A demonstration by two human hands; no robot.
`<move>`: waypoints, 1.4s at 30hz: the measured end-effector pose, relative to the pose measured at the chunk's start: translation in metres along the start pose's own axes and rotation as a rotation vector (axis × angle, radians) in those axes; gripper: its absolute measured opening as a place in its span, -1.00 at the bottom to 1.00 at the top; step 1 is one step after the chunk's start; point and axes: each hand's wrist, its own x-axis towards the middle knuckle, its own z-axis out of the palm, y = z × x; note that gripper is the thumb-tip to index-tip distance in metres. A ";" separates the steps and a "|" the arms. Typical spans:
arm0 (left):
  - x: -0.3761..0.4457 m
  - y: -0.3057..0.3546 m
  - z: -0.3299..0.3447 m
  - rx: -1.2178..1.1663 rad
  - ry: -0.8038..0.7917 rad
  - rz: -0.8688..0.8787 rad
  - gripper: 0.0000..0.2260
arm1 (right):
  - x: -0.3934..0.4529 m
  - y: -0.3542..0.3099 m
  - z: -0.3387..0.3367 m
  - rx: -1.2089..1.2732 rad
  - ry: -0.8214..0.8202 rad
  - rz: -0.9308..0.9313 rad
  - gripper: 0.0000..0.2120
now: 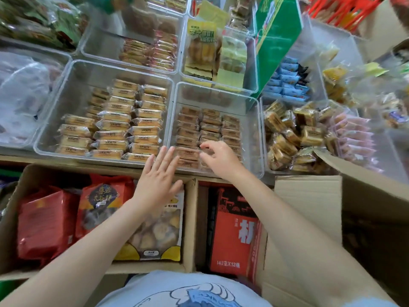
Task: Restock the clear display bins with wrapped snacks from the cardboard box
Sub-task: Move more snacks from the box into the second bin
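Note:
A clear display bin in the middle holds rows of brown wrapped snacks. My right hand hangs over its front rows with fingers curled, its fingertips touching a wrapped snack there. My left hand is flat with straight fingers at the bin's front left edge, holding nothing. To the left, a wider clear bin is stacked with yellow wrapped cakes. An open cardboard box stands at the lower right; its contents are hidden.
Below the shelf, a cardboard box holds red snack bags and a bag of pastries. A red carton stands beside it. More clear bins of snacks fill the back and right, with a green box upright behind.

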 end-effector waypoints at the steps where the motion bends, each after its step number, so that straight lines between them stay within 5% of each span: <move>1: 0.001 0.005 -0.006 -0.033 -0.017 -0.020 -0.38 | -0.019 0.001 -0.014 0.044 0.033 -0.026 -0.73; 8: -0.012 0.128 -0.041 -0.468 0.040 0.217 -0.80 | -0.173 0.048 -0.122 0.250 0.366 -0.064 -0.84; 15: -0.056 0.290 -0.052 -0.702 0.039 0.440 -0.71 | -0.256 0.176 -0.165 0.264 0.623 0.158 -0.81; 23: -0.058 0.371 -0.022 -0.750 -0.001 0.146 -0.50 | -0.232 0.303 -0.153 0.111 0.359 0.238 -0.83; 32: -0.056 0.384 -0.004 -0.886 0.127 0.067 -0.48 | -0.170 0.418 -0.085 -0.263 -0.029 0.341 -0.51; 38: -0.058 0.389 -0.002 -0.909 0.129 0.039 -0.47 | -0.168 0.423 -0.067 -0.626 0.142 0.287 -0.64; 42: -0.060 0.389 -0.001 -0.915 0.124 0.035 -0.48 | -0.163 0.422 -0.066 -0.734 0.110 0.236 -0.65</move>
